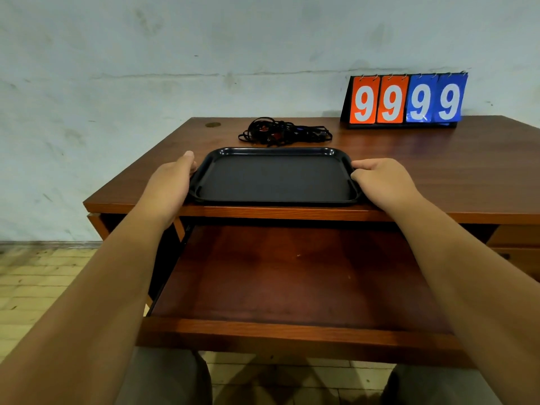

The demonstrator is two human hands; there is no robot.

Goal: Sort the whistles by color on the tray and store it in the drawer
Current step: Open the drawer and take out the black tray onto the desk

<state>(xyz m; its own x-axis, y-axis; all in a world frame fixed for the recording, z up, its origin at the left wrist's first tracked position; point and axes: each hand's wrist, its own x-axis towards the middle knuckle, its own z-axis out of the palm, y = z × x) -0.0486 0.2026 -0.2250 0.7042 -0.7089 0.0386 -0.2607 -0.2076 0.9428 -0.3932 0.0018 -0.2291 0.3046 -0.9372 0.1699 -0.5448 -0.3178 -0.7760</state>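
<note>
Empty tray (pixel 274 149) gripped at both ends by left hand (pixel 172 182) and right hand (pixel 380 182), likely to keep it level; drawer (pixel 292 273) open below. Far side: whistles (pixel 283 131) tangled, unsorted.

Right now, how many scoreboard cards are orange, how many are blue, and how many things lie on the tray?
Orange cards: 2
Blue cards: 2
Things on the tray: 0
Total cards: 4
</note>
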